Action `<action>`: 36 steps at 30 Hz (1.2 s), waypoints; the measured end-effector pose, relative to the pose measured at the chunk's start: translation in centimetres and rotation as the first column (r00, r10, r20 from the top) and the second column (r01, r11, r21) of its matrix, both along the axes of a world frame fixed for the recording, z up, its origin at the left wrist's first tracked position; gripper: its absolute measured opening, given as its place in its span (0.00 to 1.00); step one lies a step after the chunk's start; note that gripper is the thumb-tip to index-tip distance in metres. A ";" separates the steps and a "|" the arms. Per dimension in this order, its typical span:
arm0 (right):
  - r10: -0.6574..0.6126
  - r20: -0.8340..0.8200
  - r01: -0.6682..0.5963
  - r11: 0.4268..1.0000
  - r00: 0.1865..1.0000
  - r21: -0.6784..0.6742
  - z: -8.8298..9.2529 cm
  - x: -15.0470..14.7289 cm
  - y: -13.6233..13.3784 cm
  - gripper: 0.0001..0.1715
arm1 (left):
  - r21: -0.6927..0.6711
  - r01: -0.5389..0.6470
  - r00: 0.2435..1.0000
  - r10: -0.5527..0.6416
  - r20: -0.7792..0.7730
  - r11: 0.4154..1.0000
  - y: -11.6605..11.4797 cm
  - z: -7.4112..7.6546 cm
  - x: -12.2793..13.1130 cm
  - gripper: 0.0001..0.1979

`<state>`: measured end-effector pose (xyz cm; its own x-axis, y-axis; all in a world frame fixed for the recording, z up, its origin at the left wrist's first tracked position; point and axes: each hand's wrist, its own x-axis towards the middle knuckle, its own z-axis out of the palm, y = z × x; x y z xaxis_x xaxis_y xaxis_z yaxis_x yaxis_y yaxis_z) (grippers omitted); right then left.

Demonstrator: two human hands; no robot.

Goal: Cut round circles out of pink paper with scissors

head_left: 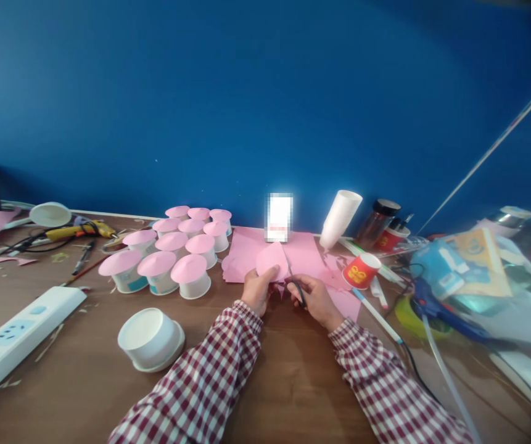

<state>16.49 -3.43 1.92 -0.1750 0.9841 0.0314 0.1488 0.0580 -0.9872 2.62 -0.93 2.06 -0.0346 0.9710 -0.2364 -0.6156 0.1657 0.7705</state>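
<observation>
My left hand (258,288) pinches a rounded piece of pink paper (272,259) and holds it up over the brown table (293,382). My right hand (316,299) grips dark-handled scissors (295,282), whose blades reach into the paper's right edge. Both sleeves are red-and-white check. Under the hands lie flat pink paper sheets (246,246).
Several upturned white cups topped with pink paper discs (177,246) stand at left, a bare upturned cup (150,338) nearer me. A white power strip (10,339) lies far left, a yellow glue gun (80,230) behind. A red cup (361,270), stacked white cups (340,217), a blue glue gun (432,302) and clutter fill the right.
</observation>
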 end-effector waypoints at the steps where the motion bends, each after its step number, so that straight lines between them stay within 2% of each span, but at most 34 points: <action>1: 0.002 -0.001 -0.002 1.000 1.000 0.003 0.0 0.0 0.0 0.20 | 0.003 0.003 1.000 -0.003 -0.001 1.000 -0.1 0.0 0.0 0.13; 36: -0.018 0.029 0.017 1.000 0.999 0.021 0.2 -0.1 0.0 0.20 | -0.036 -0.051 0.999 0.051 -0.004 0.998 0.1 -0.3 0.0 0.15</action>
<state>16.37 -3.46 2.16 -0.1591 0.9862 0.0466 0.1783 0.0751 -0.9811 2.62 -0.87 1.81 -0.0847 0.9590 -0.2706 -0.6214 0.1615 0.7667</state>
